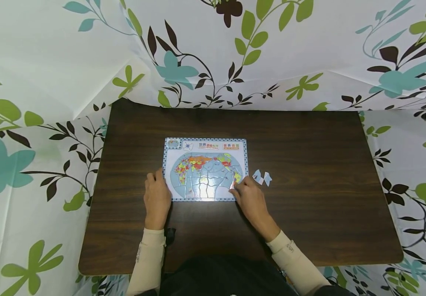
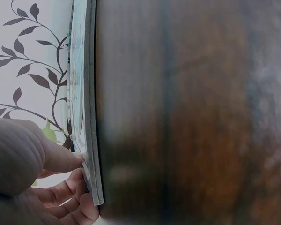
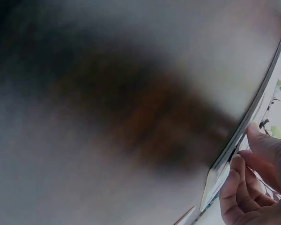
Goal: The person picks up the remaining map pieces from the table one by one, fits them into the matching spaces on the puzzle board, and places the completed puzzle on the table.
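Observation:
A world map jigsaw puzzle (image 1: 205, 174) with a blue dotted border lies flat on the dark wooden table. My left hand (image 1: 156, 199) grips its left edge near the bottom corner. In the left wrist view the thumb (image 2: 61, 159) rests on the face, with curled fingers at the side. Over the lower right part of the map, my right hand (image 1: 251, 201) brings thumb and index finger together in a pinch, a small puzzle piece mostly hidden between them. Its other fingers curl beside the board in the right wrist view. Two loose puzzle pieces (image 1: 258, 176) lie just right of the board.
The brown table (image 1: 320, 185) extends widely on both sides of the puzzle. A white cloth with leaf and flower prints (image 1: 213, 53) hangs behind and around it. A small black object (image 1: 170, 236) sits beside the left wrist.

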